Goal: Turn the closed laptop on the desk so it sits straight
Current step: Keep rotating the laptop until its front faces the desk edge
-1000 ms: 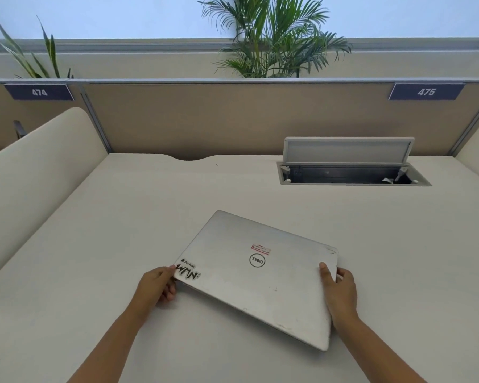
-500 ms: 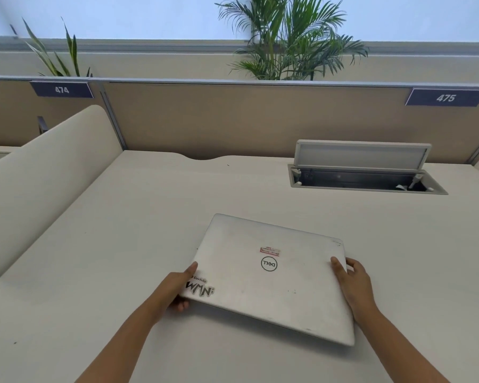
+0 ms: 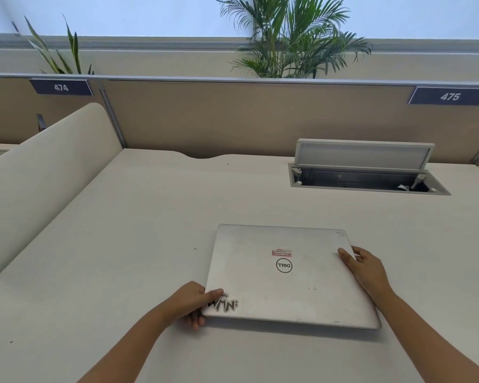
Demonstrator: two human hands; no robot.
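Observation:
A closed silver laptop (image 3: 288, 283) with a round logo and stickers lies on the pale desk (image 3: 122, 258), its edges nearly parallel to the desk's back panel. My left hand (image 3: 191, 302) grips its near left corner, thumb on the lid by a black-and-white sticker, fingers curled under the edge. My right hand (image 3: 367, 268) holds the right edge near the far corner, thumb on top of the lid.
An open cable hatch (image 3: 365, 172) with a raised flap sits at the back right of the desk. A curved side divider (image 3: 47, 175) rises on the left. The tan back panel (image 3: 233, 117) carries plates numbered 474 and 475, with plants behind it.
Both hands have turned the laptop counter-clockwise from a clear slant to nearly square with the desk. The left hand's corner came toward me; the right hand went farther back.

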